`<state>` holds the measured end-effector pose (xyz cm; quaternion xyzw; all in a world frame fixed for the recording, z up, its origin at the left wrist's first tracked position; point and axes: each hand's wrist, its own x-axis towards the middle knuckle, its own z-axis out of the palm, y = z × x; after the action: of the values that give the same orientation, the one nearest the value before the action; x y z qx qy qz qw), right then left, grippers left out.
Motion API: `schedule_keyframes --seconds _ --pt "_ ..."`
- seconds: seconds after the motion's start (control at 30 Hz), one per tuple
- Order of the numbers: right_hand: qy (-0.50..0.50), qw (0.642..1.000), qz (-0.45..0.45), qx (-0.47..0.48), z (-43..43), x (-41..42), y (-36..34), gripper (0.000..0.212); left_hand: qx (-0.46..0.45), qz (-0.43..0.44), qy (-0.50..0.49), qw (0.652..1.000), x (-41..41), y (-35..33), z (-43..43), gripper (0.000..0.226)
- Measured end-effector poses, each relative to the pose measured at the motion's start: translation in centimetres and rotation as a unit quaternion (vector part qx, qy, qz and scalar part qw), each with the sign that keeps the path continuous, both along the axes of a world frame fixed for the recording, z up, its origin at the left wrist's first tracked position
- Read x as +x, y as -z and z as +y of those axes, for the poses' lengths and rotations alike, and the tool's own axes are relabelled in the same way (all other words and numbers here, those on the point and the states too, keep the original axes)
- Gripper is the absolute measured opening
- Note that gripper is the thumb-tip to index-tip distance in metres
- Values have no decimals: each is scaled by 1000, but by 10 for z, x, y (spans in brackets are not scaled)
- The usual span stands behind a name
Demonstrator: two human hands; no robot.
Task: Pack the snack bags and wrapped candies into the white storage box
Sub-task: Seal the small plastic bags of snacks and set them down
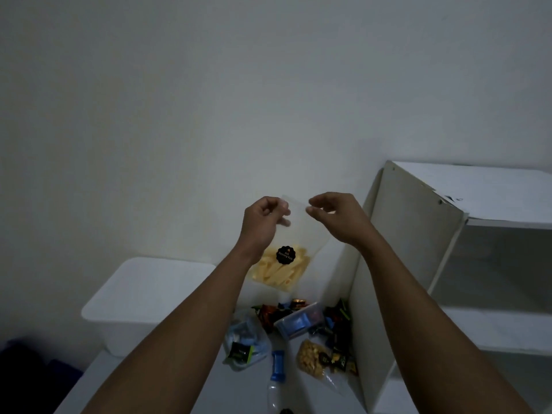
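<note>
While I hold a clear snack bag [277,273] of pale yellow sticks up in front of the wall, my left hand [263,224] and right hand [339,221] each pinch its top edge. Beneath it, wrapped candies [268,315] lie scattered on the table [236,395]. The white storage box [143,300] stands to their left.

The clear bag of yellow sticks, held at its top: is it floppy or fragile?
Probably floppy: the clear bag hangs from the left hand and right hand, sticks sunk to its bottom. Those thin sticks may snap if squeezed.
</note>
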<state>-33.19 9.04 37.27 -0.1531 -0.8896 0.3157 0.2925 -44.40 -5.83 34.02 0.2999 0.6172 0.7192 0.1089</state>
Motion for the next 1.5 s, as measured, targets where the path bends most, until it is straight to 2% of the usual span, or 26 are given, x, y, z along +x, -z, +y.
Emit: schedule_keyframes --seconds 0.1,0.23,0.57,0.73,0.87,0.97,1.13,1.33,1.5 --pt "-41 999 -26 15 -4 -6 -12 28 -30 56 6 998 3 -1 3 12" --pt "-54 998 -30 1 -3 -8 -17 11 -35 70 8 997 3 -3 8 9" --pt "-51 996 -67 42 -10 -11 -20 18 -43 73 10 996 7 -9 14 13" --pt "-48 997 -37 57 -15 -15 -17 24 -60 110 -5 992 9 -15 15 22" --pt "-56 998 3 43 -18 -15 -17 18 -71 131 -17 989 7 -17 14 21" --pt "-67 997 -17 43 -17 -13 -20 15 -68 125 -20 990 5 -17 10 18" --pt "-27 996 -33 72 -14 -17 -19 25 -42 99 -5 994 6 -18 6 21" --pt "-29 998 -6 58 -17 -14 -16 13 -45 106 4 993 3 -21 1 12" --pt "-34 998 -32 52 -13 -12 -20 12 -54 91 -15 994 2 -19 1 14"
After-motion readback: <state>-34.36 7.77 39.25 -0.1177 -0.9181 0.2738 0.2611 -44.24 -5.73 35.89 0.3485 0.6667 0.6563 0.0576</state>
